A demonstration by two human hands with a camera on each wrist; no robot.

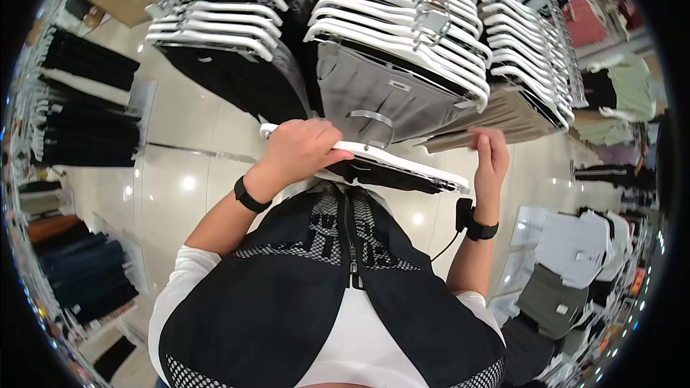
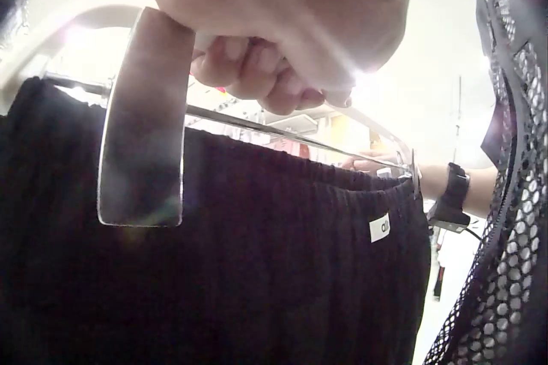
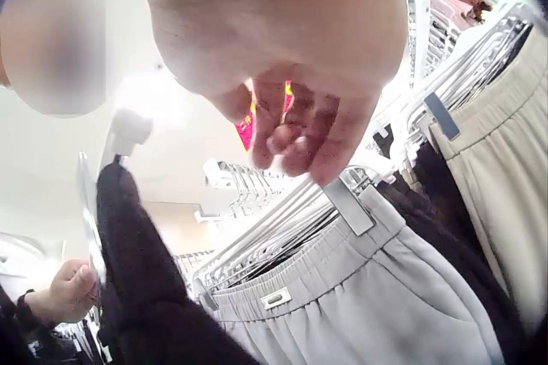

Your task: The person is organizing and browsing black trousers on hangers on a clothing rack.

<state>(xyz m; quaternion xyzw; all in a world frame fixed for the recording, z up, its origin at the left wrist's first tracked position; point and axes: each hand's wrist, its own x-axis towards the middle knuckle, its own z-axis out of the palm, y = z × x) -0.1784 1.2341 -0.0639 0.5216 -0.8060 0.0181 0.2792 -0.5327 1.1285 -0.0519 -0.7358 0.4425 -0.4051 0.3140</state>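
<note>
A white hanger (image 1: 402, 161) with black trousers (image 2: 257, 262) lies across the front of the body, gripped near its left part by my left hand (image 1: 305, 149). In the left wrist view, that hand's fingers (image 2: 265, 74) curl round the hanger's top, and a small white label shows on the elastic waistband. Beyond the hanger's right end is my right hand (image 1: 491, 158), raised and apart from it. Its fingers (image 3: 295, 125) are loosely bent with nothing between them, in front of grey trousers (image 3: 342, 305) in the right wrist view.
Ahead, white hangers (image 1: 388, 21) hang in dense rows with black, grey and beige trousers (image 1: 496, 118). Dark clothes (image 1: 86, 273) hang at the left. Folded or hanging tops (image 1: 575, 244) and a mannequin in a green top (image 1: 629, 82) stand at the right.
</note>
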